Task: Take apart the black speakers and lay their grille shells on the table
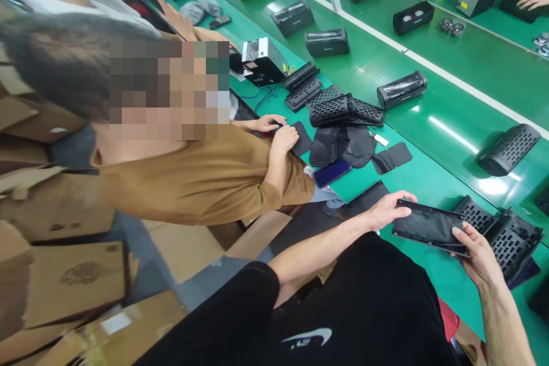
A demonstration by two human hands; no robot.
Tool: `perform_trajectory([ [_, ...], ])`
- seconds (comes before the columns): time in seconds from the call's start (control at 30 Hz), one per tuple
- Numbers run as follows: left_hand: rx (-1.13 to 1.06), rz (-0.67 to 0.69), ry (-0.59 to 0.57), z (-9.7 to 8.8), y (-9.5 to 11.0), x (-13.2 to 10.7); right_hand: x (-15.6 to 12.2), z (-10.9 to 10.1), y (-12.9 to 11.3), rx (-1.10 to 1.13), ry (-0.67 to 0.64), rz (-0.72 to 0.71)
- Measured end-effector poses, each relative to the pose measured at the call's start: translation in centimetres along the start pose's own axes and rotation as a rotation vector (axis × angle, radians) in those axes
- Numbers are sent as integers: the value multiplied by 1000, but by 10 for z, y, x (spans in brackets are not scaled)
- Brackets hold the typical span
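Between my two hands is a black rectangular panel [431, 227], held at a slant over the near edge of the green table. Its upper face looks smooth and dark, with a thin rim and small marks at the corners. My left hand [388, 211] pinches the left end, thumb on top. The opposite end is gripped by my right hand [476, 249], its thumb on the face and its other fingers partly hidden underneath. Just beyond my right hand lie perforated black grille shells [514, 240]. Another dark flat panel [364, 197] lies behind my left forearm.
To my left sits a co-worker in a brown shirt [206, 177], hands on black cloth pieces [330, 146]. Near them are a phone [332, 172] and stacked grilles [332, 110]. Black speaker housings [402, 90] stand on the green conveyor belt [454, 143]. Cardboard boxes [72, 280] fill the left floor.
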State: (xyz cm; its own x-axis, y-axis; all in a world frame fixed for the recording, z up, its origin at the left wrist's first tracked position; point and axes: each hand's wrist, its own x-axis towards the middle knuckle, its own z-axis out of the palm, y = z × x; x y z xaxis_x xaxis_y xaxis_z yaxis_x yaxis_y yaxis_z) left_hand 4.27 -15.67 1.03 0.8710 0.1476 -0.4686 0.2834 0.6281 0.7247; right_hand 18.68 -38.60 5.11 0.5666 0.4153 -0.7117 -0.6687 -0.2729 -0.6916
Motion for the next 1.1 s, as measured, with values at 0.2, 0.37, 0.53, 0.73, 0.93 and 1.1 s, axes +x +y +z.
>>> perform_trajectory([
  [0.2,265,128,25,-2,6,-11,-3,5,5,25,28,14],
  [0.37,321,115,51,-1,14,-16,-3,4,3,19,59,4],
  [0.53,139,53,72,5,11,-14,-1,2,2,10,79,6],
  [0.73,31,52,36,8,13,-16,1,-3,4,-10,80,-2],
  [0.93,32,66,26,6,11,-17,-4,-4,-2,-26,30,-26],
  [1.1,43,77,23,5,7,-15,-9,-5,-6,-40,-7,-33],
])
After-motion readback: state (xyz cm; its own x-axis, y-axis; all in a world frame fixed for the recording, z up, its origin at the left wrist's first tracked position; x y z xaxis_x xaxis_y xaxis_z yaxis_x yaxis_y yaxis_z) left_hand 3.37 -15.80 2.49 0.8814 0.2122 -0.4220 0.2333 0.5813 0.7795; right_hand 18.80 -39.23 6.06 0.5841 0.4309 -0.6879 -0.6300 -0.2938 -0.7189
